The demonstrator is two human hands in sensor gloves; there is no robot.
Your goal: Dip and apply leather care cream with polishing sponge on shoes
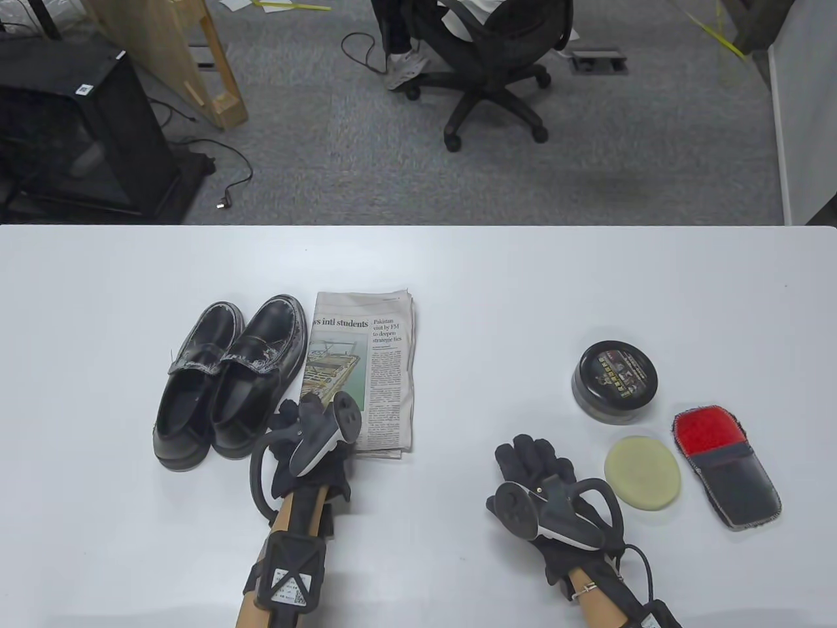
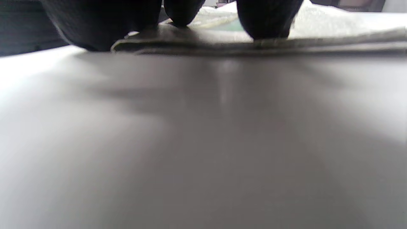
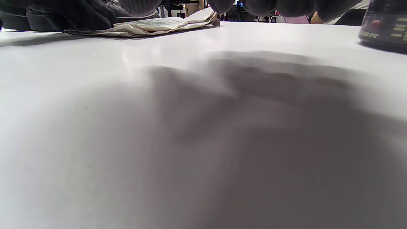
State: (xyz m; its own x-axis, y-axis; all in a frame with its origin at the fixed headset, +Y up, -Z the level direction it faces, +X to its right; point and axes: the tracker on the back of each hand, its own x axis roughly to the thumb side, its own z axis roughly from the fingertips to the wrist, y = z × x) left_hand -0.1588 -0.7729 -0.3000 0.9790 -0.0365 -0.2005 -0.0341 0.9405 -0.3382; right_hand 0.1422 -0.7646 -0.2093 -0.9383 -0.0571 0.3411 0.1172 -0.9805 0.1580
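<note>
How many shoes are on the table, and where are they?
2. Both black shoes stand side by side at the table's left: one on the outside, the other next to the newspaper. None seems hidden.

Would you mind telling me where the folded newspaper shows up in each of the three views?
Table view: the newspaper lies left of centre, right of the shoes, with the left hand on its near corner.
Left wrist view: its near edge runs along the top, under the fingertips.
Right wrist view: top left.
Shared landmark: the white table.
</note>
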